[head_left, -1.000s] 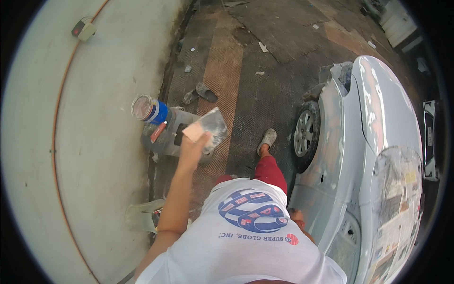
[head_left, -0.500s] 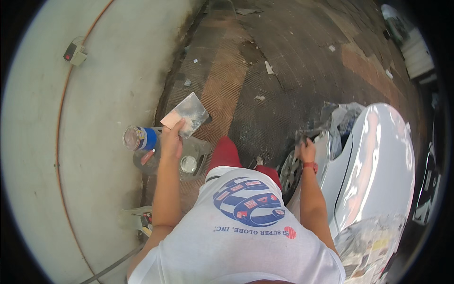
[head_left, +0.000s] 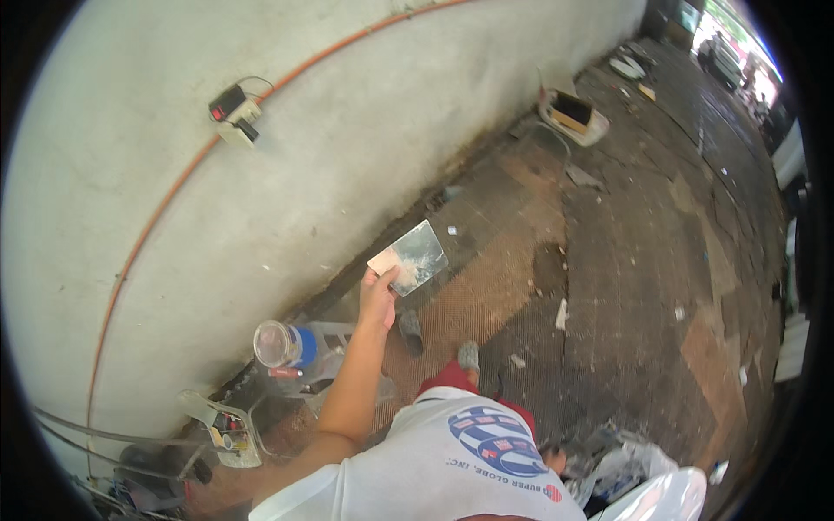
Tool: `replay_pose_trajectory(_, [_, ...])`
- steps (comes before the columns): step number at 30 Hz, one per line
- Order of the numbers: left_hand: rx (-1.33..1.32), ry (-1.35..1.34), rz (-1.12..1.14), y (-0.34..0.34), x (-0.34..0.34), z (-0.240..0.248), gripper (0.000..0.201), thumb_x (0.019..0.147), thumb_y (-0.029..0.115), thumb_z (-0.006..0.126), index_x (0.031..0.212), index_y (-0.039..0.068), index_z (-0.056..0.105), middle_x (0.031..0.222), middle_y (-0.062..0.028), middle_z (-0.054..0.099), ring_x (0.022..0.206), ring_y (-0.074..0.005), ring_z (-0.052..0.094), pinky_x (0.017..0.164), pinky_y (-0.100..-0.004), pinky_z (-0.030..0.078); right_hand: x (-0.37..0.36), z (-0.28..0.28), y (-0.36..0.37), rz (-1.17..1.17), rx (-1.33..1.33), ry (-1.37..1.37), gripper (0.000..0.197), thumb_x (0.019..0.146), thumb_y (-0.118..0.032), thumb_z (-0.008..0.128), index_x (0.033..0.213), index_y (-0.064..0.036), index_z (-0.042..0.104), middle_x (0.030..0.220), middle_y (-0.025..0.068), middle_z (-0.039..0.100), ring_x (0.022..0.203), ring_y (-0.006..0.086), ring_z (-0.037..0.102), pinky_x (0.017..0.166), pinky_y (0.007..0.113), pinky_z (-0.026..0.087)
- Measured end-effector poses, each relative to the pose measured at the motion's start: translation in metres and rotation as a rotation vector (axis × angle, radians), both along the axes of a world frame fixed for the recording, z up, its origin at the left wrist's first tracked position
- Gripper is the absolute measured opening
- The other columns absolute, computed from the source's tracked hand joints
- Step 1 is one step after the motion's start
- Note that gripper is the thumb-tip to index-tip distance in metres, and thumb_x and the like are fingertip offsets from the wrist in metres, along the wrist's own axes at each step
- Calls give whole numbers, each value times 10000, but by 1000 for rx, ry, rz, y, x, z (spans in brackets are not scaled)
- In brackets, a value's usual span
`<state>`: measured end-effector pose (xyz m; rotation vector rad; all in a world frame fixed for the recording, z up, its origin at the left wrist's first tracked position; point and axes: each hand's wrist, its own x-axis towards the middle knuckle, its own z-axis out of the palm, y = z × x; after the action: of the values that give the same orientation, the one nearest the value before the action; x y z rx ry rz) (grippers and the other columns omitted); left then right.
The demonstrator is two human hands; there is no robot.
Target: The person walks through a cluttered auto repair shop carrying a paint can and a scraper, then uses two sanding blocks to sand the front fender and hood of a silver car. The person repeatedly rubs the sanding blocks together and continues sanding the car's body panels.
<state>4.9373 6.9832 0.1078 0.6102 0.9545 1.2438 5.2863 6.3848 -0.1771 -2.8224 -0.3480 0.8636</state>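
Observation:
My left hand holds up a thin rectangular mixing plate, pinched at its near left corner with the thumb on top. The plate is greyish and shiny, with a pale pinkish smear near the thumb and whitish streaks across its middle. Only a small part of my right hand shows, low down beside my shirt. Crumpled clear plastic sheeting lies next to it, at the end of a glossy silver-white car panel. The right hand's fingers are too hidden to read.
A round tub with a blue band and a red tube-like thing sit on a pale plastic stool by the wall. Behind is a chair holding small items. An orange conduit crosses the wall. Scraps litter the floor.
My view and body have turned left, showing more wall and floor. The left hand still holds the plate, now farther out over the floor. My right hand and the car have slipped toward the lower edge.

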Motion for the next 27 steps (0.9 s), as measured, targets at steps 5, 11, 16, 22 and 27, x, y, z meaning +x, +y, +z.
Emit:
replay_pose_trajectory(5, [121,51,185,123,0,63,419,1043,43,651,1454,48,570,1401,-94,679,1247,-213,676,1044,-378,575,52,-2,91,-34,27,15,613,862,-310,769,1325,85,701,1275,322,727,1244,472,684,1074,515,542])
replay_pose_trajectory(11, [314,51,342,239,14,116,414,1054,59,659,1459,67,576,1422,-66,669,1247,-186,665,1022,-350,570,167,4,271,11,158,-106,548,870,-247,826,1298,77,714,1286,317,720,1252,464,682,1071,496,546])
replay_pose_trajectory(16, [414,296,560,320,33,155,384,1049,82,696,1424,88,615,1372,-28,702,1196,-147,667,1001,-328,534,296,6,482,62,204,-31,651,918,-277,776,1445,76,629,1417,320,653,1367,464,606,1162,491,479])
replay_pose_trajectory(22, [421,488,817,391,22,205,375,1028,135,749,1383,125,626,1361,4,705,1170,-103,638,972,-345,483,390,4,795,133,477,-2,702,1013,-309,704,1526,129,509,1535,322,576,1436,444,558,1208,490,433])
replay_pose_trajectory(27, [451,534,857,438,15,242,417,1036,153,743,1424,148,590,1400,6,678,1251,-108,620,1025,-359,499,316,106,1033,438,1027,495,342,1022,-154,701,1265,85,674,1188,161,749,1055,253,703,957,382,547])
